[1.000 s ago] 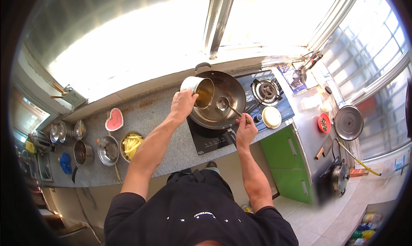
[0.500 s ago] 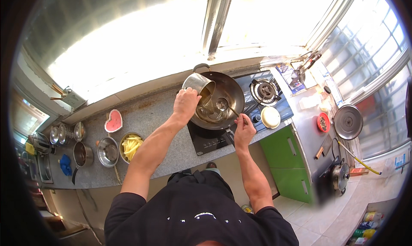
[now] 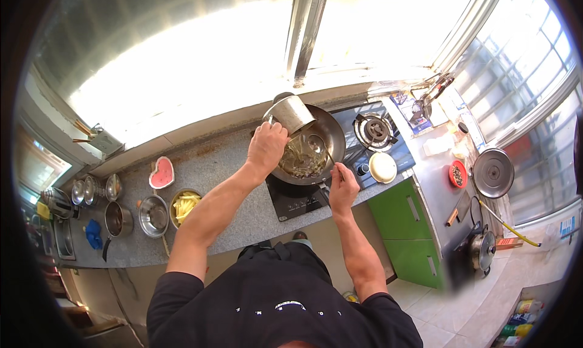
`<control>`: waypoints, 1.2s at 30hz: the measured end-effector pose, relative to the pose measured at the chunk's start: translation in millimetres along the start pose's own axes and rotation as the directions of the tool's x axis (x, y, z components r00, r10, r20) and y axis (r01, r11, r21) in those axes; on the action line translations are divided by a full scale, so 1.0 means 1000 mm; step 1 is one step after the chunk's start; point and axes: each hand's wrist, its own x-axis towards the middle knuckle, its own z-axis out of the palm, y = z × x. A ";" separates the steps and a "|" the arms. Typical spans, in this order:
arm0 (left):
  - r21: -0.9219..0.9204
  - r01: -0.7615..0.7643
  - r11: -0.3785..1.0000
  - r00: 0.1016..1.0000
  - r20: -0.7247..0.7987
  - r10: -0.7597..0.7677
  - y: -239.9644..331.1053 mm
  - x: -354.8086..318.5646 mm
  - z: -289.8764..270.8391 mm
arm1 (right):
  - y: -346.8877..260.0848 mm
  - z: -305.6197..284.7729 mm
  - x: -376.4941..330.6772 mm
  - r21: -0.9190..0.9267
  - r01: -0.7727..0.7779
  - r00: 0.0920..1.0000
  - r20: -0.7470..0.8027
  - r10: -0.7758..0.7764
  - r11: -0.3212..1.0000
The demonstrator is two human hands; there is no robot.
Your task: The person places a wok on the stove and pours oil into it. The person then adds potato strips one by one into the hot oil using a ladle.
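In my left hand (image 3: 267, 148) is a metal pot (image 3: 293, 113), gripped at its near side and tipped steeply over a dark wok (image 3: 333, 132). My right hand (image 3: 344, 189) has its fingers closed round the handle of a metal ladle (image 3: 316, 143), whose bowl rests inside the wok. Glossy liquid and dark bits (image 3: 300, 160) lie in the wok under the pot's mouth. The wok sits on a black cooktop (image 3: 297, 207). The pot's inside is turned away from view.
Left of the wok stand a bowl of pale yellow strips (image 3: 184, 206), a steel bowl (image 3: 152, 216), a saucepan (image 3: 118, 219) and a pink heart-shaped dish (image 3: 161, 173). To the right are a gas burner (image 3: 376, 129), a round cream-coloured object (image 3: 383, 167) and a red bowl (image 3: 458, 174).
My left hand has tipped the pot further over, so its mouth now faces down into the wok. The ladle and my right hand have barely moved.
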 end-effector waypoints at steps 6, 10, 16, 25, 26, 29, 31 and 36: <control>0.111 -0.122 0.986 0.990 -0.052 0.129 -0.002 -0.002 -0.005 | -0.010 -0.011 0.005 -0.086 0.231 0.971 0.091 -0.223 0.969; 0.118 -0.184 0.976 0.971 -0.132 0.199 -0.004 -0.004 -0.010 | -0.010 -0.017 0.004 -0.088 0.309 0.944 0.148 -0.295 0.947; 0.123 -0.255 0.959 0.934 -0.227 0.278 -0.009 -0.005 -0.012 | -0.012 -0.027 0.006 -0.104 0.411 0.895 0.233 -0.379 0.906; 0.085 -0.283 0.955 0.927 -0.232 0.295 -0.010 -0.004 -0.020 | -0.015 -0.038 0.004 -0.119 0.500 0.845 0.287 -0.452 0.858; 0.079 -0.288 0.954 0.925 -0.236 0.298 -0.009 -0.004 -0.021 | -0.015 -0.039 0.004 -0.123 0.504 0.842 0.289 -0.455 0.855; 0.072 -0.288 0.955 0.919 -0.260 0.296 -0.009 -0.003 -0.023 | -0.020 -0.042 0.005 -0.103 0.487 0.851 0.280 -0.445 0.867; 0.062 -0.291 0.955 0.918 -0.263 0.297 -0.009 -0.004 -0.024 | -0.021 -0.044 0.006 -0.116 0.503 0.844 0.279 -0.457 0.857; 0.046 -0.289 0.956 0.917 -0.274 0.290 -0.006 -0.003 -0.030 | -0.023 -0.047 0.006 -0.131 0.519 0.840 0.263 -0.475 0.845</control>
